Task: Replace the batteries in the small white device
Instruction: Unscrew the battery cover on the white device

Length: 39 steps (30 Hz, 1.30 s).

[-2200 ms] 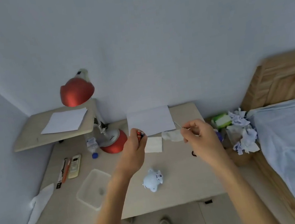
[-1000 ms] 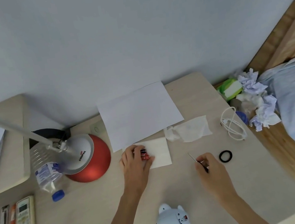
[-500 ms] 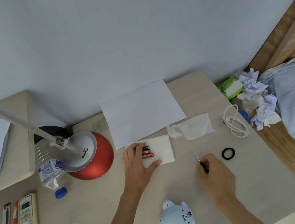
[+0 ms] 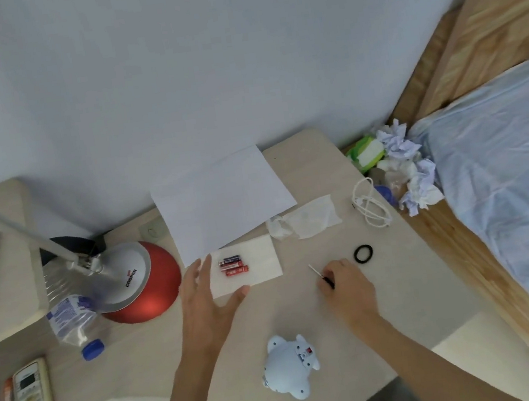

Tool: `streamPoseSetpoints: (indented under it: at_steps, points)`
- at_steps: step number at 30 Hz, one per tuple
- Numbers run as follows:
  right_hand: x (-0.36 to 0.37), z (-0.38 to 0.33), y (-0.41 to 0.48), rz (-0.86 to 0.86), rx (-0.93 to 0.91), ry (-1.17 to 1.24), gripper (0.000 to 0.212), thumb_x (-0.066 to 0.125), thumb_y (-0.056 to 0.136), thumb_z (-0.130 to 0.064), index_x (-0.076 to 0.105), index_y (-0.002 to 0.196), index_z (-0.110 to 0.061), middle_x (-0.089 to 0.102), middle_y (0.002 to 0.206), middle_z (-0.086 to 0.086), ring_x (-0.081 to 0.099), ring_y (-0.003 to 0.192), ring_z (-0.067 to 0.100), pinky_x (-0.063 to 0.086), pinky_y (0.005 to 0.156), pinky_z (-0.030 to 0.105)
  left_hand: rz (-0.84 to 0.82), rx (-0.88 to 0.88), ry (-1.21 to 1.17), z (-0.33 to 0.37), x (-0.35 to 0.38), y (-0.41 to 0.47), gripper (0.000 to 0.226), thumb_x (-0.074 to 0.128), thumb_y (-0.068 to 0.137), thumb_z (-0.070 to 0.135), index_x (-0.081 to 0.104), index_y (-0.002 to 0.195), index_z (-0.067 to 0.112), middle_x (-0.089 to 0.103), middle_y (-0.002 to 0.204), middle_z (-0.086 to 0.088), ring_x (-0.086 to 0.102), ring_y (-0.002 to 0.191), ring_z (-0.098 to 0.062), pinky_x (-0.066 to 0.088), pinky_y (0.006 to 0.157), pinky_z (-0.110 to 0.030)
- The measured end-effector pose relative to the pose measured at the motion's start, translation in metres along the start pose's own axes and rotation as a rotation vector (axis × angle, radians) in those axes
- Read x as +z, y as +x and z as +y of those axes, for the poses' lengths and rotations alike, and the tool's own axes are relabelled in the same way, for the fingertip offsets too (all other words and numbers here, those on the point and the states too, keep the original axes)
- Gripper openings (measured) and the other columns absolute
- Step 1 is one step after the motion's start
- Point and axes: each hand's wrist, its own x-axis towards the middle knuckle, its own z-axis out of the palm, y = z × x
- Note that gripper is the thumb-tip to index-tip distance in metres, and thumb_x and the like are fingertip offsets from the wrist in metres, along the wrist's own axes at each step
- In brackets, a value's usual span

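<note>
Your right hand (image 4: 346, 285) pinches a thin screwdriver (image 4: 320, 275), tip raised. Your left hand (image 4: 207, 298) lies spread and empty, fingers splayed, thumb on the white napkin (image 4: 258, 265). Three batteries (image 4: 232, 265) sit side by side on that napkin. Small white device (image 4: 290, 366): nearer you than the napkin, on the desk (image 4: 404, 282).

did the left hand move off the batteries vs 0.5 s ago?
Yes. The left hand has lifted off the three batteries and drawn back toward the near desk edge, open; they lie uncovered on the white napkin.
</note>
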Motion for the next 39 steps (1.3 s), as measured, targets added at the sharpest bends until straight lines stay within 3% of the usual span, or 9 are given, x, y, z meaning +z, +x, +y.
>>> streamPoseSetpoints:
  at_steps: [5,11,18,22,26,29,32,35,39]
  points:
    - [-0.022,-0.002,-0.006,-0.033,-0.041,0.0,0.022,0.066,0.098,-0.031,0.067,0.117,-0.021,0.063,0.118,-0.004,0.063,0.113,0.021,0.053,0.086,0.038,0.011,0.048,-0.022,0.029,-0.027,-0.025,0.102,0.077,0.084,0.064,0.033,0.167,0.025,0.033,0.172,0.011,0.025,0.158,0.0,0.029,0.128,-0.033]
    - [-0.044,-0.003,-0.019,-0.011,-0.083,0.011,0.031,0.066,0.099,-0.033,0.067,0.127,-0.02,0.064,0.125,-0.004,0.062,0.117,0.02,0.056,0.091,0.04,0.013,0.054,-0.062,0.058,-0.048,-0.059,0.107,0.081,0.081,0.065,0.028,0.168,0.035,0.026,0.175,0.016,0.019,0.162,-0.002,0.026,0.13,-0.034]
    - [-0.025,-0.001,-0.007,-0.14,-0.138,-0.232,0.032,0.059,0.101,-0.043,0.058,0.118,-0.015,0.058,0.12,0.003,0.058,0.117,0.024,0.053,0.082,0.038,-0.261,-0.051,-0.139,0.031,-0.011,-0.124,0.114,0.088,0.061,0.078,0.031,0.158,0.062,0.023,0.169,0.018,0.024,0.157,-0.01,0.032,0.127,-0.044]
    - [-0.008,0.007,-0.003,-0.171,-0.2,-0.31,0.022,0.053,0.107,-0.03,0.057,0.12,-0.012,0.059,0.123,0.006,0.059,0.116,0.026,0.051,0.083,0.037,-0.315,-0.102,-0.149,0.012,0.027,-0.153,0.115,0.078,0.051,0.094,0.039,0.153,0.058,0.034,0.156,0.014,0.037,0.144,-0.017,0.038,0.119,-0.039]
    - [-0.004,0.012,-0.008,-0.2,-0.207,-0.299,0.02,0.05,0.109,-0.024,0.056,0.119,-0.009,0.06,0.119,0.009,0.06,0.108,0.028,0.048,0.08,0.038,-0.297,-0.104,-0.191,-0.007,0.06,-0.165,0.102,0.087,0.065,0.079,0.044,0.154,0.055,0.044,0.144,0.013,0.046,0.129,-0.017,0.051,0.11,-0.043]
    - [-0.018,0.014,-0.018,-0.278,-0.235,-0.162,0.014,0.048,0.109,-0.024,0.051,0.113,-0.011,0.063,0.096,0.006,0.059,0.082,0.028,0.042,0.068,0.038,-0.252,-0.095,-0.212,-0.011,0.074,-0.164,0.092,0.087,0.072,0.07,0.046,0.153,0.055,0.047,0.139,0.012,0.048,0.125,-0.015,0.053,0.105,-0.037]
    - [-0.042,0.016,-0.036,-0.271,-0.297,-0.052,0.011,0.051,0.109,-0.028,0.052,0.107,-0.017,0.062,0.079,-0.002,0.062,0.071,0.025,0.045,0.063,0.04,-0.226,-0.125,-0.24,-0.01,0.079,-0.16,0.084,0.089,0.075,0.06,0.049,0.149,0.057,0.048,0.135,0.012,0.048,0.125,-0.014,0.054,0.103,-0.033]
    - [-0.065,0.016,-0.057,-0.21,-0.371,0.026,0.01,0.055,0.108,-0.03,0.06,0.102,-0.022,0.064,0.08,-0.009,0.061,0.071,0.01,0.052,0.067,0.033,-0.217,-0.153,-0.266,-0.008,0.081,-0.158,0.079,0.094,0.076,0.046,0.057,0.146,0.051,0.048,0.132,0.008,0.051,0.124,-0.015,0.053,0.1,-0.025]
    - [-0.086,0.014,-0.079,-0.161,-0.421,0.104,0.009,0.06,0.105,-0.026,0.064,0.097,-0.027,0.064,0.085,-0.014,0.062,0.077,0.005,0.052,0.072,0.024,-0.238,-0.18,-0.271,-0.001,0.083,-0.154,0.077,0.098,0.076,0.036,0.06,0.143,0.047,0.044,0.132,0.008,0.053,0.121,-0.012,0.057,0.097,-0.018]
